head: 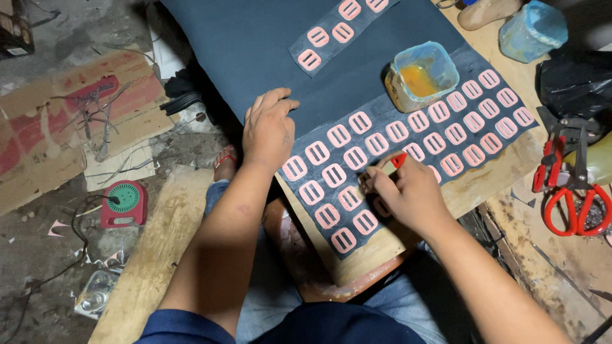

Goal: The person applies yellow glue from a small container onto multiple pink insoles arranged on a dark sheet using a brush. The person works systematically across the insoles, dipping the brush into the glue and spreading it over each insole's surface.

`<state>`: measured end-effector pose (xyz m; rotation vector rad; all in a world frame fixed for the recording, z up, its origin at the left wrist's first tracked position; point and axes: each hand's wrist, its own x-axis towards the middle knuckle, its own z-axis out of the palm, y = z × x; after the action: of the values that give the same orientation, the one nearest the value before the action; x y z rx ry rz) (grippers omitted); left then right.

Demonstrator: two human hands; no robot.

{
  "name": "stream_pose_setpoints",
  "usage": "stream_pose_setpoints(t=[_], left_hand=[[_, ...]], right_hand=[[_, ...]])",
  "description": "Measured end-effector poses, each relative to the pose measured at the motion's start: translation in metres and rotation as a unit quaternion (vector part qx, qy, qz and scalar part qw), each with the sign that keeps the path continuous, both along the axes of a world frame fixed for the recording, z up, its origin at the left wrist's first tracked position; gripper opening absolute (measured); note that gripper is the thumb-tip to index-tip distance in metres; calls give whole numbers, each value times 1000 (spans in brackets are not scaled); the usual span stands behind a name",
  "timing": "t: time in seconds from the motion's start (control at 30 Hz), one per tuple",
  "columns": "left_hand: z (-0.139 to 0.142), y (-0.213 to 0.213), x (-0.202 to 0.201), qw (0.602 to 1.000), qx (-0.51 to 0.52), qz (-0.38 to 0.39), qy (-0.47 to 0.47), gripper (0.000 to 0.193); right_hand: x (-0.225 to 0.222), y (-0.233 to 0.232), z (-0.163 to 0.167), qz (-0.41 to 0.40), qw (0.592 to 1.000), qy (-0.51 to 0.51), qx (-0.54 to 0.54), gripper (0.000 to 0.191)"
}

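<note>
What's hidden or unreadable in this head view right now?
- Tool tip in the right hand: covered by its fingers; only a red-and-pale bit shows.
- Pink pieces beneath that hand: hidden.
- Dark sheet: cut off at the top edge.
- Contents of the blue cup: too blurred.

I see through one head camera, looking steeply down over my forearms onto the board (484, 181) on my lap. It sits close, with floor (38, 255) at left and bench (561, 255) at right.
</note>
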<state>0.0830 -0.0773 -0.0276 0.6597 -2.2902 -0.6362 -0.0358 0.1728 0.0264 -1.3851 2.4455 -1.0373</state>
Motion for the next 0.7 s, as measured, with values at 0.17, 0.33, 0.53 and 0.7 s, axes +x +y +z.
stream_pose_setpoints(t=[0.17, 0.33, 0.53, 0.7], left_hand=[[-1, 1, -2, 1000, -2, 4, 0, 33], [1, 2, -3, 1000, -3, -3, 3, 34], [0, 3, -4, 1000, -9, -6, 4, 33], [1, 2, -3, 1000, -1, -1, -1, 33]], right_hand=[[9, 19, 4, -12, 995, -94, -8, 14], [19, 23, -2, 18, 993, -101, -58, 14], [20, 19, -3, 53, 997, -5, -55, 14], [18, 20, 3, 48, 997, -51, 13, 10]])
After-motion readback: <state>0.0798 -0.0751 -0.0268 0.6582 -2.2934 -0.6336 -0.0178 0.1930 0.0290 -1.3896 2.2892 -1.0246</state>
